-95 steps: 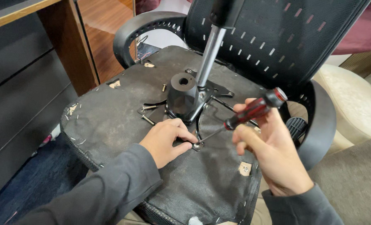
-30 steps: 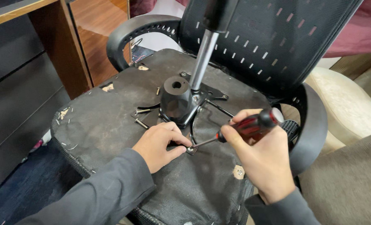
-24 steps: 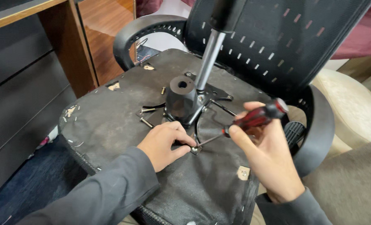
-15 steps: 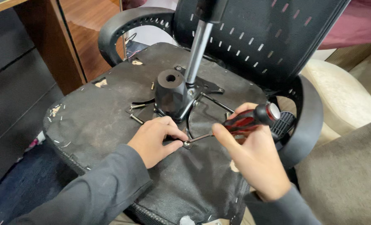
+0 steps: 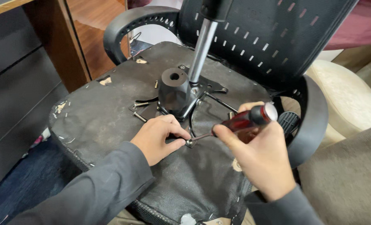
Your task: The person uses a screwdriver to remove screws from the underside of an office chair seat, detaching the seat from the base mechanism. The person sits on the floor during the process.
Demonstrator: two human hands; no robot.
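While gripping screwdriver point(image 5: 239, 122), right hand point(image 5: 258, 156) angled.

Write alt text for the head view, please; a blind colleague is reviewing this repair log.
A right hand holds a red-and-black screwdriver with its tip on a screw that the left hand steadies, on the fabric underside of an overturned office chair. Loose bolts lie beside the black metal mechanism at the centre.
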